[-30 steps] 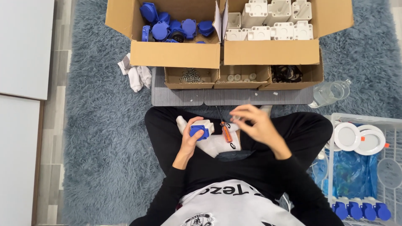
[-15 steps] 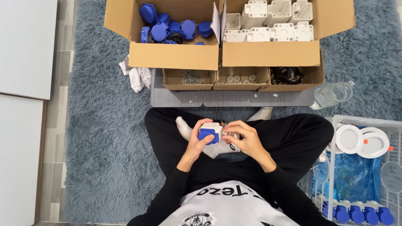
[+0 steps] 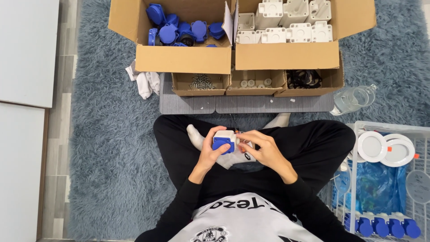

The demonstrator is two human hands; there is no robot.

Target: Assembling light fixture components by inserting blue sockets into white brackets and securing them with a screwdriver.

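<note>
My left hand [image 3: 209, 154] is wrapped round a small white-and-blue socket unit [image 3: 224, 140], thumb and fingers closed on its sides, holding it up over my lap w/ the blue lid face toward me. My right hand [image 3: 262, 150] is pinched narrow against the unit's right edge; something small & orange-ish shows at the fingertips, can't tell what exactly. Looks like the fitting step: blue part already seated on the white housing, right hand working at the side of it. Next move, I reckon, calls for a steady left hold and fine fingertip pressure, since the plastic is smooth, hard and boxy and could twist in the grip. Ahead of my hands, beyond my crossed legs, sits a cardboard box of blue lids [image 3: 179, 29], rounded & glossy, and beside it a box of white housings [image 3: 286, 27], squarish, matte. Nearer, low trays hold metal screws [image 3: 200, 82], pale rings and black loops. To the right of my grip, a wire basket [image 3: 354, 179] w/ finished units [image 3: 380, 224]; clear bottle [image 3: 354, 98] lies on the shaggy blue-grey rug [image 3: 112, 148].
</note>
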